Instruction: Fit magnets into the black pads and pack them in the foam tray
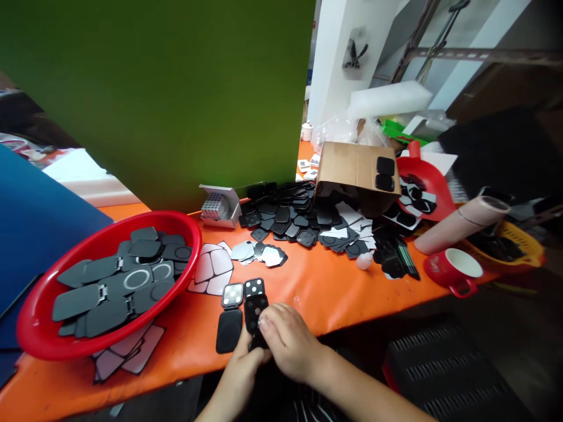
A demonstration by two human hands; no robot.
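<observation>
Near the table's front edge, my left hand (247, 356) is closed around the lower end of a black folding panel (255, 309) with rounded corners and pale round dots. My right hand (288, 337) is closed on the same panel from the right, its thumb pressing on the dark surface. The panel's lower part is hidden by my fingers. Just to its left lies another hinged panel (229, 324), opened flat, with silvery round spots on its upper square (233, 295). A dotted black square (254, 287) shows just beyond the held panel.
A red basin (33, 319) of dark hinged panels stands left. Behind are a small box (229, 205), a pile of black pieces (284, 217) and a cardboard box (347, 167). At right are a red mug (444, 269), a pink tumbler (453, 225) and a yellow basket (530, 249).
</observation>
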